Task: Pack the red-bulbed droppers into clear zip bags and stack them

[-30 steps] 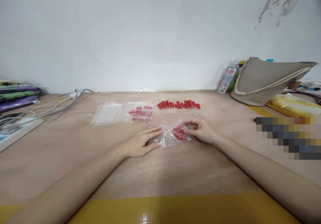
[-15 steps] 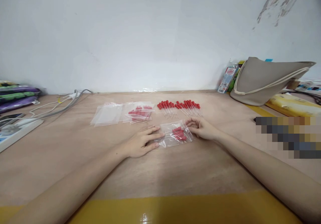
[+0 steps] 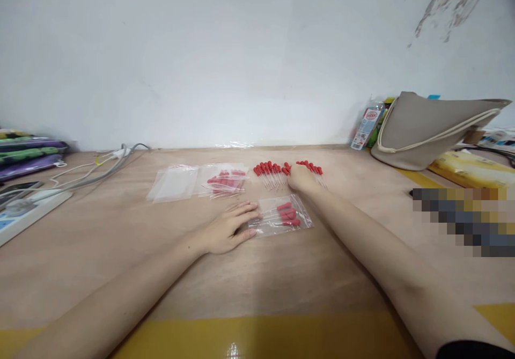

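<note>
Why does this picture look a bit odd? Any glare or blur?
Head view: the light is soft and even, with only a faint shadow under the left hand; a bright glare spot sits on the yellow strip at the near edge; a patch at the right is pixelated; the forearms look stretched toward the corners, likely a wide lens.

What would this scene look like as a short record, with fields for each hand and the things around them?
left hand: flat on the table, fingertips on the left edge of the small clear bag
small clear bag: lies flat, a few red-capped droppers inside
right hand: on the row of loose droppers; grip unclear
behind left hand: filled bags, empty bags beside them
far right: beige bag
surface: wooden table
</note>
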A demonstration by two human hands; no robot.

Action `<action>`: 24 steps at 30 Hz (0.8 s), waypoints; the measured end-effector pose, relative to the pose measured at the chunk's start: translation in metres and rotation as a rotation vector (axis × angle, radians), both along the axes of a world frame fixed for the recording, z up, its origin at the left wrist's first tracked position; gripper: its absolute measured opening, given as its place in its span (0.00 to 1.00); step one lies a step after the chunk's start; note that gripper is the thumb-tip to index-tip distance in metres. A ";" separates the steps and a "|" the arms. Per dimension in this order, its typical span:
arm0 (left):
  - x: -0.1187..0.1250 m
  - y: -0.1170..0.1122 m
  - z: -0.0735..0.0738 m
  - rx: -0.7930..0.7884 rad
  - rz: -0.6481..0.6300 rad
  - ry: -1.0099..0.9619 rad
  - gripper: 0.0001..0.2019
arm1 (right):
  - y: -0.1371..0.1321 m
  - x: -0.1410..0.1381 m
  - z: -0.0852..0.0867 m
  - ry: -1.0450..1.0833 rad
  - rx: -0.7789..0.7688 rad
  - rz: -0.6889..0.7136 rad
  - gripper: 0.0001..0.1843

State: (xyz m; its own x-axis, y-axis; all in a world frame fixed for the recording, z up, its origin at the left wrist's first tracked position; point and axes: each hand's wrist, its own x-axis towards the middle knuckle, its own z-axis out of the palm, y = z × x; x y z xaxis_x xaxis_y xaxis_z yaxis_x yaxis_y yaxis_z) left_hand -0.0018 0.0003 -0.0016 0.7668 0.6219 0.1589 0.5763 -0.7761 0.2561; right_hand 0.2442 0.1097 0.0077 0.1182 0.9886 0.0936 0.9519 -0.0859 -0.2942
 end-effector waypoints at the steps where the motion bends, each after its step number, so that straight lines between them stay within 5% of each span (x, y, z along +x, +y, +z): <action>1: 0.000 0.000 0.000 0.003 0.003 0.009 0.21 | 0.001 -0.004 0.001 0.002 -0.009 0.011 0.14; 8: 0.001 0.000 -0.001 0.018 0.005 0.025 0.22 | -0.023 0.015 0.007 0.143 0.084 0.099 0.23; 12: 0.000 0.001 -0.002 0.022 0.009 0.013 0.22 | -0.052 0.046 -0.005 0.691 0.255 0.213 0.34; 16: -0.001 0.002 -0.003 0.027 0.007 0.016 0.22 | -0.072 0.058 -0.022 1.185 0.287 0.092 0.44; 19: -0.001 0.002 -0.002 0.015 0.016 0.017 0.22 | -0.075 0.051 -0.027 1.363 0.267 0.041 0.42; 24: -0.001 0.001 -0.001 0.011 0.007 0.006 0.22 | -0.079 0.035 -0.026 1.460 0.119 0.044 0.24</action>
